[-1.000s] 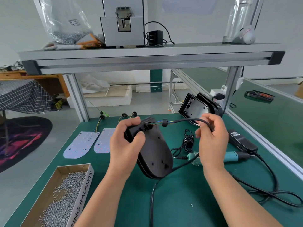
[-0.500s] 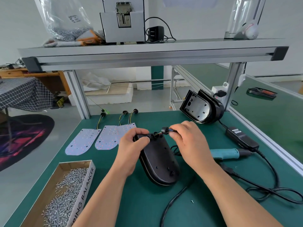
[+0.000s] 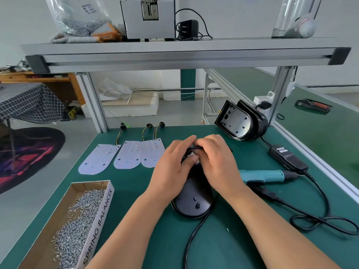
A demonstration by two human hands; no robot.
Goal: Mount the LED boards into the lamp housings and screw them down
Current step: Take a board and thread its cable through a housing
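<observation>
Set down at the centre of the green mat point(image 3: 242, 247), the black oval plastic lamp housing point(image 3: 194, 199) lies back-up; left hand point(image 3: 174, 164) grips its 12 o'clock end, right hand point(image 3: 217, 158) pinches the black cable grommet point(image 3: 194, 148) there, apparently seating the lead.

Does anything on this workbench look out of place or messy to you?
Only small things. A tiny loose bit lies alone on the green mat, away from the screw box. Two LED boards overlap at their edges. A spare housing stands tipped on edge by the frame post.
</observation>
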